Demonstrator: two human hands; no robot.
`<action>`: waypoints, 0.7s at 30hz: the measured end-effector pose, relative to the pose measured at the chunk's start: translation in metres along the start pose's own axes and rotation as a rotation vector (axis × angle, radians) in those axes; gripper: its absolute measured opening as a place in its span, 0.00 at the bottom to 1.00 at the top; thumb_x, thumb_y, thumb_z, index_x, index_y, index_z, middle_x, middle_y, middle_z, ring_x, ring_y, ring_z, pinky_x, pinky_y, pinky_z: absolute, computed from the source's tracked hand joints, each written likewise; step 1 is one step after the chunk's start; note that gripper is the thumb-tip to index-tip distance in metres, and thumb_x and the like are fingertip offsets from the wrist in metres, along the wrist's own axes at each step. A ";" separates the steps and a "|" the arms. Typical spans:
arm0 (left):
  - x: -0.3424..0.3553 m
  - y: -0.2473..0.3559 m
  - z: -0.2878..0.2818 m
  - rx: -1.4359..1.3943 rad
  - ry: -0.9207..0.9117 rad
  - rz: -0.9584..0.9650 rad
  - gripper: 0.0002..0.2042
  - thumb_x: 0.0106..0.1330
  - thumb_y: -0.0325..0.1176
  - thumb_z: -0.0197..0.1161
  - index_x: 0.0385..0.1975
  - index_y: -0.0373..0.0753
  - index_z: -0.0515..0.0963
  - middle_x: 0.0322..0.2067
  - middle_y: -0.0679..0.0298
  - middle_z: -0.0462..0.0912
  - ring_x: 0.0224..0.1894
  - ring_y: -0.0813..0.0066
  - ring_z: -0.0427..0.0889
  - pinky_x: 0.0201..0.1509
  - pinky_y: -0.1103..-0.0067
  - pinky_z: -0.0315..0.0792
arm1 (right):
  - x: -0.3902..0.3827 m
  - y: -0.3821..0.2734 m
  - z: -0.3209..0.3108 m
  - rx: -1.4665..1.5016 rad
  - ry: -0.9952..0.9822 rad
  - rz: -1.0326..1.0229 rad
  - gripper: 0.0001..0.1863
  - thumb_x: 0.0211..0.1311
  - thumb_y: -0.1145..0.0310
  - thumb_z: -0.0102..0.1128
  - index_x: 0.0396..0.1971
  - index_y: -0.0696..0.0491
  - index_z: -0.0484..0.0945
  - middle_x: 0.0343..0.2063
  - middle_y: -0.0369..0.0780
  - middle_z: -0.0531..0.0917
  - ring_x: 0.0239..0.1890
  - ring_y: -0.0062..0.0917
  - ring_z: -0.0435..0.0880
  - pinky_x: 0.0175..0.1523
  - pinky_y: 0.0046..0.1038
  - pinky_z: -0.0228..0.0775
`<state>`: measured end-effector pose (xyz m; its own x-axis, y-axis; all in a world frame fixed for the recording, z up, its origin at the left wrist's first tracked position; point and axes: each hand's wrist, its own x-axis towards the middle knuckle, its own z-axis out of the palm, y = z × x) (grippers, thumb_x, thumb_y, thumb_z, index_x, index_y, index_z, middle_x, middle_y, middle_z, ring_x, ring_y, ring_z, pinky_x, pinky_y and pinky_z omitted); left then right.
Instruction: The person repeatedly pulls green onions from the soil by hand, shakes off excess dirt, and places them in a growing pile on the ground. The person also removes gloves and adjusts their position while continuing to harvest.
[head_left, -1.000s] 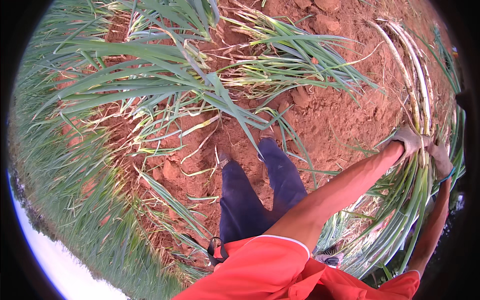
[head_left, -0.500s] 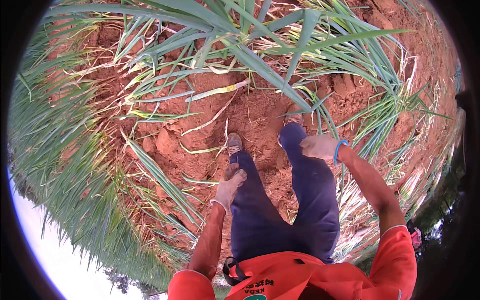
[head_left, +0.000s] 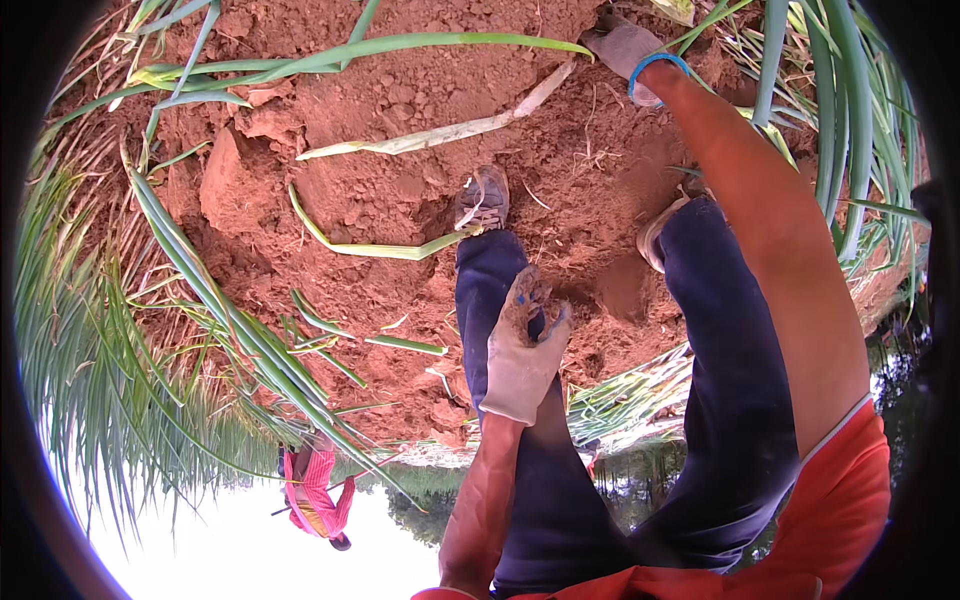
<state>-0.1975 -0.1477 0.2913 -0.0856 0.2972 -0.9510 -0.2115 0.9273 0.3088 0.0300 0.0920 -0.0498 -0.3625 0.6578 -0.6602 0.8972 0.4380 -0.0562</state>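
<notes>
My left hand (head_left: 525, 350), in a soiled white glove, hangs in front of my left shin. Its thumb and fingers are curled but apart, with nothing between them. Far forward, my right hand (head_left: 625, 55), gloved and with a blue band (head_left: 655, 64) at the wrist, reaches down to the red soil beside green onion leaves (head_left: 700, 32). Its fingers are dark and partly out of sight, so their grip is unclear. The tip of a long green leaf (head_left: 450, 42) ends close to that hand.
Red soil (head_left: 380, 200) lies around my shoes (head_left: 484, 200), with a pale dry leaf (head_left: 450, 133) and cut green pieces (head_left: 405, 345) on it. Dense green onion rows (head_left: 80, 330) stand at the left. Large leaves (head_left: 835, 120) rise at the right. Another person (head_left: 318, 490) is in the distance.
I have bent lower, and the ground appears closer. My right hand has gone from my right knee forward to the soil. My left hand has left my leg and loosened.
</notes>
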 end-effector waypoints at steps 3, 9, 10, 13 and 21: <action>0.024 0.002 0.019 -0.165 0.038 -0.012 0.28 0.69 0.24 0.69 0.69 0.31 0.69 0.55 0.61 0.83 0.55 0.80 0.81 0.57 0.81 0.77 | -0.002 0.010 -0.018 -0.099 -0.187 -0.106 0.21 0.69 0.70 0.55 0.61 0.49 0.79 0.45 0.46 0.88 0.44 0.42 0.89 0.48 0.40 0.85; 0.096 0.012 0.032 0.403 0.168 0.263 0.29 0.66 0.37 0.73 0.63 0.29 0.74 0.48 0.51 0.87 0.49 0.66 0.88 0.56 0.72 0.80 | -0.056 0.017 -0.042 0.016 -0.212 -0.155 0.14 0.65 0.72 0.54 0.47 0.51 0.85 0.40 0.48 0.89 0.46 0.43 0.88 0.51 0.41 0.83; 0.128 0.008 0.028 0.688 0.257 0.344 0.30 0.65 0.43 0.72 0.61 0.29 0.76 0.48 0.47 0.87 0.49 0.58 0.89 0.57 0.69 0.81 | -0.074 0.016 -0.053 0.128 -0.181 -0.109 0.13 0.64 0.71 0.55 0.44 0.52 0.86 0.39 0.48 0.89 0.45 0.45 0.88 0.50 0.42 0.83; 0.215 0.025 0.032 1.281 0.254 -0.080 0.32 0.67 0.58 0.61 0.58 0.34 0.80 0.54 0.44 0.85 0.56 0.48 0.85 0.61 0.64 0.79 | -0.126 0.021 -0.081 0.481 -0.148 0.035 0.10 0.63 0.73 0.55 0.38 0.56 0.84 0.38 0.50 0.88 0.43 0.49 0.87 0.47 0.46 0.82; 0.308 0.005 0.065 1.630 0.154 0.167 0.21 0.78 0.46 0.48 0.48 0.39 0.86 0.51 0.48 0.86 0.54 0.52 0.86 0.56 0.61 0.80 | -0.238 0.059 -0.085 1.898 -0.145 0.312 0.15 0.77 0.62 0.58 0.42 0.61 0.82 0.32 0.35 0.82 0.34 0.19 0.80 0.35 0.26 0.77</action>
<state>-0.1617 -0.0373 -0.0010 -0.1115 0.4808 -0.8697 0.9855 0.1660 -0.0346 0.1474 0.0139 0.1677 -0.2287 0.4771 -0.8486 0.0115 -0.8703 -0.4924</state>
